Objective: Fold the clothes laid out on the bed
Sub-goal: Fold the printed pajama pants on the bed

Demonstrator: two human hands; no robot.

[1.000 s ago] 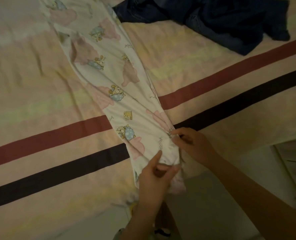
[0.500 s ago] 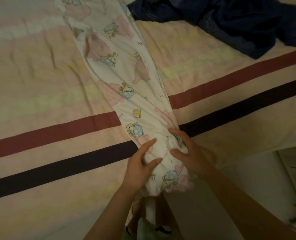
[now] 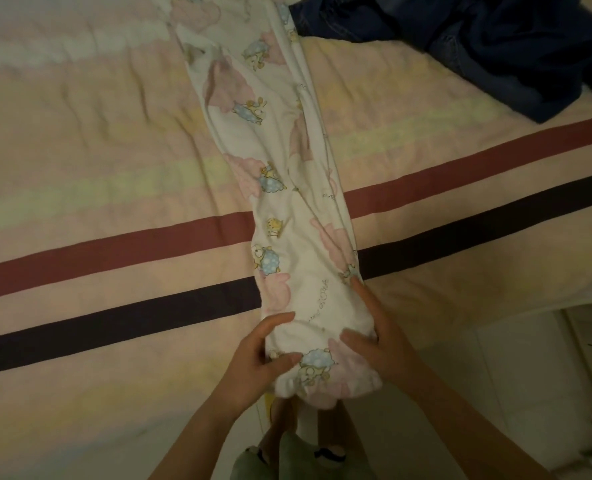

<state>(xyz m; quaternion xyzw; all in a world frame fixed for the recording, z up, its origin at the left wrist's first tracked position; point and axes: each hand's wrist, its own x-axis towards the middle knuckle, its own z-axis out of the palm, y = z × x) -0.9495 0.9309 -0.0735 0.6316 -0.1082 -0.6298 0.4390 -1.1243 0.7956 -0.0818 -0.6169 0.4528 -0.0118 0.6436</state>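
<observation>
The printed pajama pants [image 3: 287, 188], white with pink clouds and small blue sheep, are laid lengthwise across the bed [image 3: 80, 140], folded leg on leg into one narrow strip whose near end reaches the bed's edge. That end is framed by both hands. The left hand [image 3: 256, 362] is set against the strip's left edge, its fingers [image 3: 277, 322] slightly curved around the cloth and its thumb laid on top near the hem. The right hand [image 3: 374, 336] is pressed on the right edge, fingers nearly straight and together, the thumb resting on the fabric.

The step in hand is judged to be squaring the hem before the strip is folded up toward the waist. It is done well if both layers are aligned at the edges, wrinkles are smoothed outward, and the end is then lifted evenly by both hands so that the strip is not twisted.

Beyond the pants, a dark blue garment [image 3: 495, 46] is heaped near the far right of the bed, apparently not yet folded.
</observation>
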